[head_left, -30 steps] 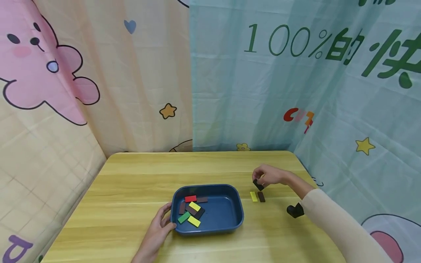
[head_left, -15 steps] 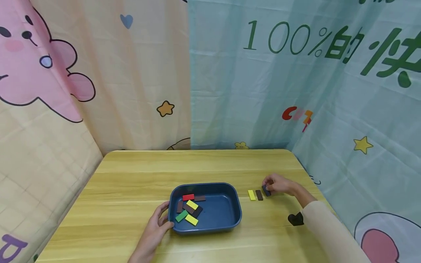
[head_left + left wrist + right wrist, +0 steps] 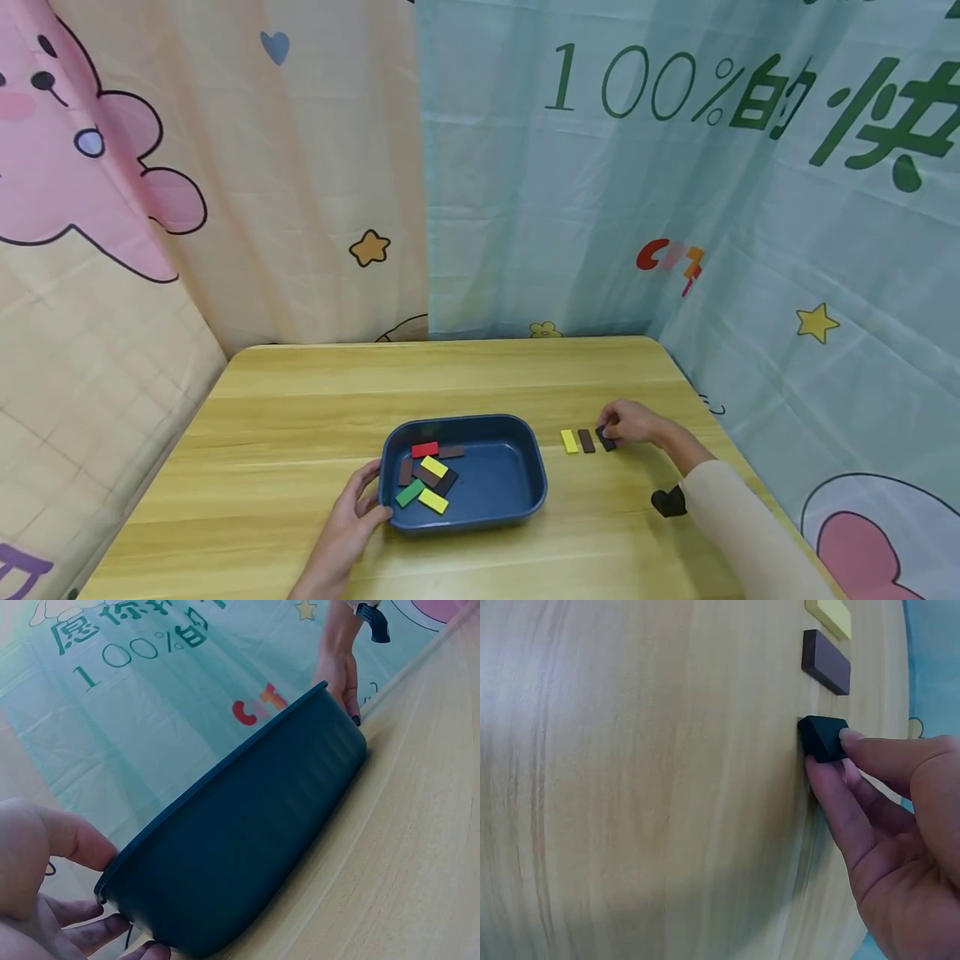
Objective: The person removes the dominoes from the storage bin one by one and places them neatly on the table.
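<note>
My right hand (image 3: 632, 421) pinches a black domino-like block (image 3: 821, 739) between thumb and fingers, low at the tabletop. The black block is at the right end of a short row. Beside it lie a dark brown block (image 3: 587, 441) and a yellow block (image 3: 570, 442), with small gaps between. My left hand (image 3: 347, 518) holds the left end of a blue rectangular basin (image 3: 502, 483), thumb at the rim and fingers against the outer wall. Inside the basin, toward its left, lie a red block (image 3: 424, 449), a green block (image 3: 410, 493) and several yellow, brown and black ones.
The wooden table (image 3: 300, 400) runs back to printed curtains (image 3: 495, 208) at the rear and sides. A black wrist device (image 3: 669, 502) sits at the right sleeve (image 3: 731, 508).
My right hand has brought the black block from behind the row, right and down to the brown block's right side. The left hand stays on the basin; the head view shifts slightly.
</note>
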`<control>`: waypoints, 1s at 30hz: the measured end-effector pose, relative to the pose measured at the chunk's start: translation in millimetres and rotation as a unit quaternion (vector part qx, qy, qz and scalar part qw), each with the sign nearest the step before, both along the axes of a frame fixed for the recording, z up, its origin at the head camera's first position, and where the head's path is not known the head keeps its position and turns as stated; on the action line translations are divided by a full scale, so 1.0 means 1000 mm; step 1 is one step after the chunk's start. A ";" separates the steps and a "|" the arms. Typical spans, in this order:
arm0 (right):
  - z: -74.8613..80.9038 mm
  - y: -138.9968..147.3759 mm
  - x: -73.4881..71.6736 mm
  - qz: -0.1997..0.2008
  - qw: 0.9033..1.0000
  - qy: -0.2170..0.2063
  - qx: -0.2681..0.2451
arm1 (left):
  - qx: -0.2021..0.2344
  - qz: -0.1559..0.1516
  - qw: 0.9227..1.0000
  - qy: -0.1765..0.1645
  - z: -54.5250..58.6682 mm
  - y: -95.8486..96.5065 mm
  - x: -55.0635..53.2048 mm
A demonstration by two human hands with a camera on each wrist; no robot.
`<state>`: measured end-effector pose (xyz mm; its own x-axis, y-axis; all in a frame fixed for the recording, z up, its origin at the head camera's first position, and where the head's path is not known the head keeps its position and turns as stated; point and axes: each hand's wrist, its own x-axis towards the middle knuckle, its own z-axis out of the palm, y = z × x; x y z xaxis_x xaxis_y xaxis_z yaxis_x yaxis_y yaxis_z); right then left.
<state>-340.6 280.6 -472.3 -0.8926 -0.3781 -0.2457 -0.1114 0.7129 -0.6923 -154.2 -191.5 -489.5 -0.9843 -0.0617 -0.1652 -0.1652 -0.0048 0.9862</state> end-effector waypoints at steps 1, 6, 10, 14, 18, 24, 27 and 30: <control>0.000 0.000 0.000 -0.005 1.000 0.004 0.000 | -0.002 0.000 1.000 0.000 0.000 0.000 0.000; -0.002 0.000 0.004 -0.031 0.999 0.000 -0.025 | -0.007 0.002 1.000 0.002 0.001 0.000 0.002; -0.004 0.000 0.006 -0.046 0.999 0.010 -0.018 | -0.006 0.001 1.000 0.004 0.001 -0.001 0.002; -0.006 -0.001 0.006 -0.063 0.998 0.023 -0.004 | -0.008 0.001 1.000 0.001 0.001 -0.001 0.000; -0.007 -0.001 0.007 -0.066 0.997 0.028 0.004 | -0.008 0.001 1.000 0.000 0.000 0.000 0.000; 0.002 0.000 0.006 -0.044 0.998 0.048 0.023 | -0.009 -0.001 1.000 0.000 -0.002 -0.001 0.001; 0.011 -0.001 0.003 -0.021 0.996 0.078 0.030 | -0.011 -0.002 1.000 0.000 -0.002 -0.001 0.000; 0.017 -0.002 -0.001 0.003 0.995 0.100 0.030 | -0.013 -0.002 1.000 0.000 -0.001 -0.001 0.000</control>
